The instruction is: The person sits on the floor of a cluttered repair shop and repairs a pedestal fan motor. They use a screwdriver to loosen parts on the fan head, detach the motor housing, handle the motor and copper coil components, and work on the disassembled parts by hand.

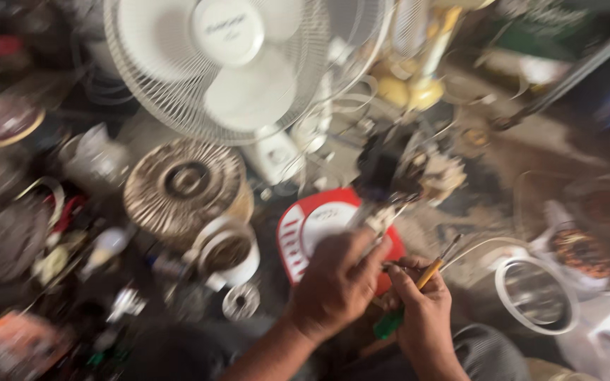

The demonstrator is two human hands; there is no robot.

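Nearest: right hand (425,310), closed around a screwdriver (411,293) with yellow shaft and green handle. Just beside it, left hand (337,282), fingers pinched on a small blurred metal part (379,219), over a red-and-white cover (312,233). Left of that, round motor (185,183). Farthest: white fan (227,63).

Blurred view. Cluttered worktop (517,152), dusty brown surface. White pedestal fan (231,63) at rear; round coil windings (185,185), white rings (536,295), scattered parts. Dim, warm light.
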